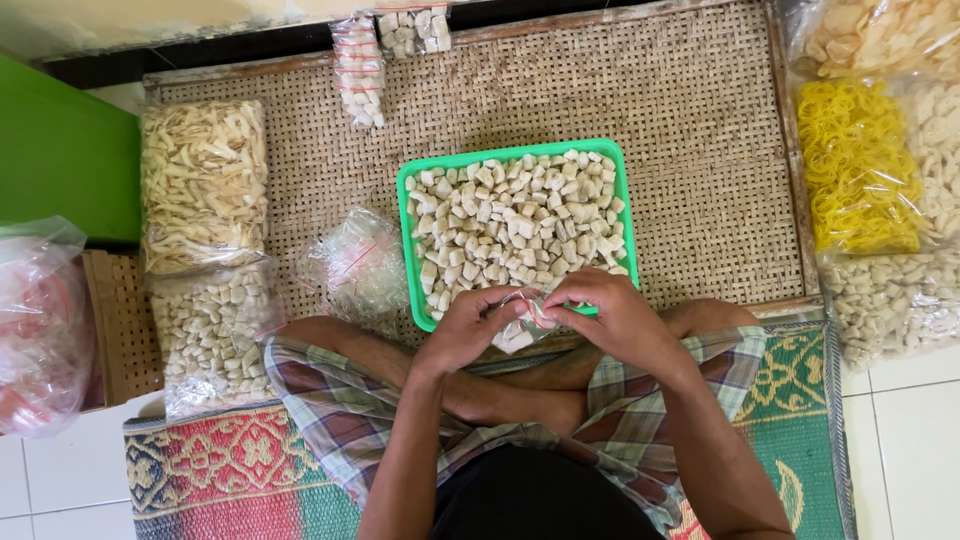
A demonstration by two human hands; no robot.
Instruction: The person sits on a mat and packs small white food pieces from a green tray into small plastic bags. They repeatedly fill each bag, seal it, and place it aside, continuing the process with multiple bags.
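Both hands meet at 6 o'clock: left hand [462, 325] and right hand [610, 315] pinch a small clear bag [518, 322] of pale pieces; best to keep its mouth gathered tight. Just beyond, toward 12, the green tray [409, 215] is full of crackers [515, 220] on the woven mat [690, 130]

I am seeing pale cream crackers [515, 225] in a bright green tray [408, 250], yellow rubber bands [855, 165], a tan woven mat [690, 110], my plaid shorts [330, 420] in grey, maroon and green, and a red-and-green patterned floor mat [215, 470].
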